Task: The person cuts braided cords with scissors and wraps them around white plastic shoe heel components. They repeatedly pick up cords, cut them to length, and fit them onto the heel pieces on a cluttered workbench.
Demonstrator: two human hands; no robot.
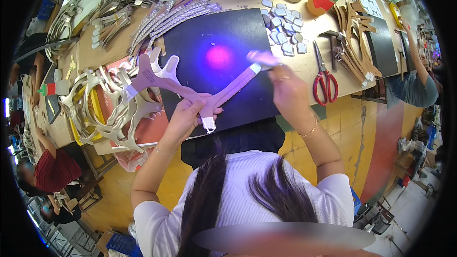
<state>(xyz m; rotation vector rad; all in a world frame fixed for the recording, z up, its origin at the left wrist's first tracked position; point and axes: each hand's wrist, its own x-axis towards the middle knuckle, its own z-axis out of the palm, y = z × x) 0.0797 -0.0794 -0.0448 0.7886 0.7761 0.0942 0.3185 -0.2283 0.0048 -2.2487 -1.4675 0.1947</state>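
One pale strap (233, 88) is clamped in the left hand (187, 113). Right hand (289, 90): blurred, grip indeterminate. Hold the strap steady.

The forked strap (221, 97) is pinkish, the mat (188, 57) black, scissor handles (326, 73) red.

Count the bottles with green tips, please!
2 in view: the orange bottle beyond the right hand, and the pale bottle far left of the left hand. More may be hidden.
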